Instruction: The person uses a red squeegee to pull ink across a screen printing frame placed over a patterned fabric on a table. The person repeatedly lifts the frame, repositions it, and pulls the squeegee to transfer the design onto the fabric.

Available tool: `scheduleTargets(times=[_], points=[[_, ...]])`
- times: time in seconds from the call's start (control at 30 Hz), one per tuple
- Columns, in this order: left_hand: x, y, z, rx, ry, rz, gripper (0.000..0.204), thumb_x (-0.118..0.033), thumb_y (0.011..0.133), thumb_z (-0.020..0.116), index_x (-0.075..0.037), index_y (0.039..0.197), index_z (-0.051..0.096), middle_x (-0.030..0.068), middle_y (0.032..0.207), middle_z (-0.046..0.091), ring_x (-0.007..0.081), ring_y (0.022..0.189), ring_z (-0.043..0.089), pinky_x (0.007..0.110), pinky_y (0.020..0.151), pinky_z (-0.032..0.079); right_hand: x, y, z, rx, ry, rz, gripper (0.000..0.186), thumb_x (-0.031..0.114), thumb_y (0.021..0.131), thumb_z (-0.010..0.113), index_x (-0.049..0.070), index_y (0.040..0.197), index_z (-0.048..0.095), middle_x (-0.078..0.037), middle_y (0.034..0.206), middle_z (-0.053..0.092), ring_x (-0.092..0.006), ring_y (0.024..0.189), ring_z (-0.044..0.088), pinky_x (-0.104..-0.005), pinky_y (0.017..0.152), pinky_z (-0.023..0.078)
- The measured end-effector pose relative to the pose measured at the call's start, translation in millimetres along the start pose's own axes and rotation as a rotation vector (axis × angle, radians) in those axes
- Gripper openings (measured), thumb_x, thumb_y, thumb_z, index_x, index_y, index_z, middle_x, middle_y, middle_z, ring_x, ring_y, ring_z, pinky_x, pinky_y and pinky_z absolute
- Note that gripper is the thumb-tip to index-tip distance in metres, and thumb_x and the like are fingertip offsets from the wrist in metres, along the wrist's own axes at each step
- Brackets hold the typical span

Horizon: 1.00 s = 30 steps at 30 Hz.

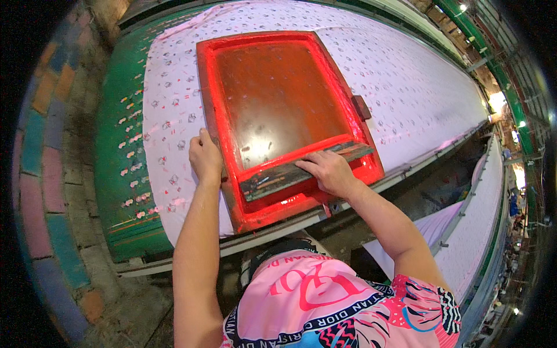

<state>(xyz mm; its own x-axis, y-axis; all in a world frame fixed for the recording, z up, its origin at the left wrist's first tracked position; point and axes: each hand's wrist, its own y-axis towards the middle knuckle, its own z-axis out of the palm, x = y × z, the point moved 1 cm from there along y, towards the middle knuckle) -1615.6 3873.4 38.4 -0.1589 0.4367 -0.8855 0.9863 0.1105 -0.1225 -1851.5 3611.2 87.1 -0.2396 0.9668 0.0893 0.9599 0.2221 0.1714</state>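
Note:
A screen-printing frame (207, 75), its inner edges coated in wet red ink, lies flat on white printed fabric (400, 75). Its mesh (278, 87) looks brownish red and shiny. My left hand (206, 156) is closed at the frame's left side; the part under its fingers is hidden. Inside the near end of the frame, a long ink-stained squeegee (275, 178) rests across the width. Fingers of my right hand (329, 172) wrap over the top of this squeegee, right of its middle. Red ink (290, 201) pools on the near side of the blade.
The fabric covers a long green table (119, 191) with a pale rail (249, 246) along its near edge. A dark block handle (361, 107) sticks out from the frame's right side. Another fabric-covered table (464, 255) stands at right, and a painted brick wall (43, 185) at left.

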Motion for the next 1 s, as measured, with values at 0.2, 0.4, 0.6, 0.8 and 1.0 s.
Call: scheduleTargets(times=[0.2,0.4,0.6,0.8,1.0], points=[[-2.3,-0.3,-1.4,-0.008,-0.003,-0.003,0.055,-0.045,0.114,0.053,0.007,0.104,0.068,0.0252,0.1,0.072,0.0363,0.094,0.066,0.049,0.091,0.05,-67.8,101.3,18.8,-0.049,0.011,0.024,0.047,0.002,0.082,0.07,0.013,0.127,0.077,-0.012,0.116,0.074,-0.0367,0.105,0.073,-0.049,0.091,0.059],[5.0,-0.9,0.7,-0.083,0.008,-0.01,0.052,-0.042,0.116,0.052,0.007,0.108,0.068,0.0206,0.101,0.069,0.0297,0.095,0.061,0.045,0.092,0.049,-147.1,215.2,39.4,-0.031,-0.063,0.059,0.03,0.007,0.087,0.071,0.012,0.117,0.076,-0.014,0.106,0.075,-0.0363,0.101,0.077,-0.0514,0.088,0.063],[0.8,-5.5,2.0,-0.186,0.049,-0.012,0.045,-0.034,0.116,0.054,0.007,0.106,0.066,0.0195,0.094,0.067,0.0298,0.089,0.06,0.045,0.086,0.049,-219.3,311.9,55.2,-0.059,-0.111,0.089,0.03,0.009,0.089,0.071,0.012,0.118,0.075,-0.015,0.107,0.076,-0.0364,0.105,0.078,-0.0507,0.089,0.064],[-9.6,-5.8,7.5,-0.275,0.055,-0.057,0.044,-0.034,0.116,0.054,0.006,0.1,0.065,0.0132,0.089,0.064,0.024,0.086,0.058,0.042,0.082,0.049,-281.2,379.2,78.2,-0.096,-0.096,0.068,0.041,0.007,0.091,0.066,0.015,0.13,0.075,-0.015,0.113,0.076,-0.0366,0.108,0.076,-0.0528,0.091,0.063],[-15.5,-7.3,6.1,-0.289,0.09,-0.099,0.043,-0.031,0.117,0.052,0.005,0.096,0.064,0.0105,0.085,0.062,0.0213,0.083,0.055,0.04,0.08,0.048,-298.3,411.3,64.5,-0.075,-0.11,0.108,0.049,0.002,0.089,0.064,0.015,0.135,0.074,-0.015,0.124,0.077,-0.0367,0.115,0.075,-0.0527,0.097,0.061]])
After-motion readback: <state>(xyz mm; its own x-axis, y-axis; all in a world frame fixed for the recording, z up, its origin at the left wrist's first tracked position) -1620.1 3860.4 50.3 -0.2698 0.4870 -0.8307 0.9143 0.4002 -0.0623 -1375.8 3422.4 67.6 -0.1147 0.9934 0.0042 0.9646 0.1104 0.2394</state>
